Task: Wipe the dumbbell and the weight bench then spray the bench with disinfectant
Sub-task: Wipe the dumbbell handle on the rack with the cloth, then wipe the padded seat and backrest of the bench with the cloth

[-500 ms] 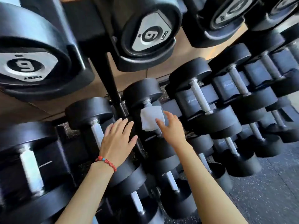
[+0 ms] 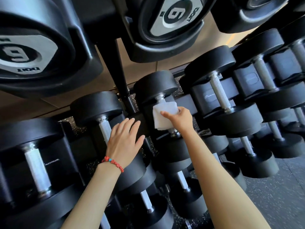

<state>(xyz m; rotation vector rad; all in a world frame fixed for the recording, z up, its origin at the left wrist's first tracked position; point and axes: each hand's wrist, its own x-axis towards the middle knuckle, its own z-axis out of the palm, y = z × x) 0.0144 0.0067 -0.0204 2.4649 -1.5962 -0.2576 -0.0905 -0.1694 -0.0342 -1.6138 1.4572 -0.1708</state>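
The right hand (image 2: 179, 120) clamps the white cloth (image 2: 162, 117) around the dumbbell (image 2: 156, 90) handle to rub it, while beside it the left hand (image 2: 123, 142), fingers straight, steadies the rack (image 2: 122, 76).

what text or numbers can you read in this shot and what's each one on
"6" and "DOIT", seen upside down: silver end cap of the top-left dumbbell
"6" and "DOIT", seen rotated: silver end cap of the top-middle dumbbell
Small logo print on a rack cradle: too blurred to read
Small print on the lower-left cradle: too blurred to read
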